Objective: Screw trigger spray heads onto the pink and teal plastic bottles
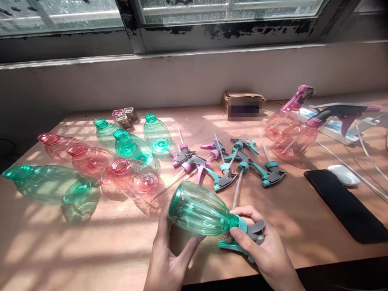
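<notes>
My left hand wraps the ribbed body of a clear green plastic spray bottle from below. My right hand grips a teal and grey trigger spray head, which sits on the bottle's neck. Its dip tube is hidden by my fingers and the tinted plastic. Beyond my hands lie several loose spray heads in teal and pink, their thin tubes spread across the wooden table. Several capless green and pink bottles lie on their sides to the left.
Two assembled pink spray bottles stand at the back right near a power strip. A black phone, white mouse and cables lie on the right. A cardboard box and small square parts sit by the wall.
</notes>
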A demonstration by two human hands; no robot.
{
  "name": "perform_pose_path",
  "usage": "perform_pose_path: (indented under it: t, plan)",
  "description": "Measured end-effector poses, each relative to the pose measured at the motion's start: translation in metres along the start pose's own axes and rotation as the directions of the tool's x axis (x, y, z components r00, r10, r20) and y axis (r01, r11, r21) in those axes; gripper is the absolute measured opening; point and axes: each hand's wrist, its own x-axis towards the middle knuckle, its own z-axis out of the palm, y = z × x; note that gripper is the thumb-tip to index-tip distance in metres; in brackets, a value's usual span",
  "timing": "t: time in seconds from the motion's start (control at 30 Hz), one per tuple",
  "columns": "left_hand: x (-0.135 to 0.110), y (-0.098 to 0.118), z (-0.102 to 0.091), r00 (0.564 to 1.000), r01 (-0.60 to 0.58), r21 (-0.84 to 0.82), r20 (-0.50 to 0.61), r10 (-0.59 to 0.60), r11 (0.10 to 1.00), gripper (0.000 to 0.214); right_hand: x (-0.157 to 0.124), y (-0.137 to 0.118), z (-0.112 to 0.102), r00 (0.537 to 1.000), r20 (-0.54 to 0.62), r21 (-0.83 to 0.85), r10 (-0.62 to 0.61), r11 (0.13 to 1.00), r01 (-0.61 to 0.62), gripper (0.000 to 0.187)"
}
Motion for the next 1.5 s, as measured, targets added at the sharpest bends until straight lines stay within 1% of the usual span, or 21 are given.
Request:
perform_pose_path:
  t: [0.1,0.23,0.4,0.5,0.6,0.7,0.77,0.83,0.93,1.07,1.2,1.27,1.33,1.4,1.5]
  plan:
    - [-0.001,-0.001,-0.002,1.000,0.002,0.006,0.001,-0.002,1.000,0.072,-0.001,0.000,0.000,1.000,-0.002,-0.002,0.014,1.000,-0.014,0.036]
    - [-0.002,-0.003,-0.002,1.000,0.024,-0.029,0.005,-0.024,0.999,0.071,-0.003,0.001,0.000,0.998,-0.010,0.010,0.057,0.998,-0.057,0.035]
    - [0.000,-0.001,-0.001,0.998,0.046,-0.072,-0.031,-0.048,0.996,0.069,-0.003,0.002,0.000,0.998,-0.009,0.004,0.057,0.998,-0.057,0.038]
    - [0.000,0.003,0.000,0.999,0.031,-0.097,-0.038,-0.035,0.995,0.072,-0.003,-0.001,0.001,0.998,0.001,0.026,0.064,0.998,-0.064,0.038]
    - [-0.001,0.008,0.003,0.997,0.040,-0.123,-0.055,-0.047,0.992,0.076,-0.003,-0.003,0.002,0.998,0.008,0.058,0.065,0.996,-0.066,0.038]
    - [-0.004,0.013,0.007,0.996,0.055,-0.156,-0.061,-0.065,0.986,0.088,-0.002,-0.004,0.002,0.998,0.032,0.086,0.062,0.994,-0.065,0.037]
    - [-0.005,0.017,0.008,0.997,0.059,-0.197,-0.045,-0.069,0.979,0.095,-0.002,-0.002,0.002,0.997,0.042,0.091,0.059,0.994,-0.062,0.038]
    - [-0.006,0.019,0.008,0.995,0.072,-0.239,-0.044,-0.085,0.968,0.093,-0.002,-0.001,0.002,0.997,0.045,0.100,0.059,0.993,-0.063,0.040]
    - [-0.005,0.019,0.007,0.994,0.077,-0.269,-0.057,-0.095,0.960,0.082,0.000,0.001,0.001,0.998,0.055,0.100,0.043,0.994,-0.048,0.041]
    - [-0.001,0.012,0.005,0.998,0.020,-0.265,-0.049,-0.034,0.964,0.078,0.001,0.002,0.000,0.998,0.062,0.068,-0.012,0.998,0.008,0.040]
    - [0.004,-0.006,0.002,0.997,-0.069,-0.250,-0.044,0.060,0.966,0.073,0.001,0.003,0.000,0.999,0.049,0.097,0.002,0.995,-0.007,0.041]
    - [0.006,-0.015,0.001,0.995,-0.092,-0.226,-0.052,0.082,0.970,0.070,0.002,0.004,0.000,0.999,0.048,0.084,-0.017,0.996,0.013,0.041]
    - [0.006,-0.019,0.001,0.993,-0.102,-0.198,-0.074,0.089,0.975,0.071,0.002,0.005,0.000,0.998,0.051,0.069,-0.032,0.997,0.029,0.041]
    - [0.005,-0.018,0.002,0.991,-0.105,-0.163,-0.099,0.089,0.981,0.077,0.002,0.006,0.000,0.998,0.052,0.054,-0.033,0.998,0.030,0.042]
    - [-0.001,-0.008,0.005,0.990,-0.100,-0.165,-0.115,0.081,0.981,0.087,0.002,0.006,0.002,0.998,0.049,0.034,-0.037,0.999,0.035,0.042]
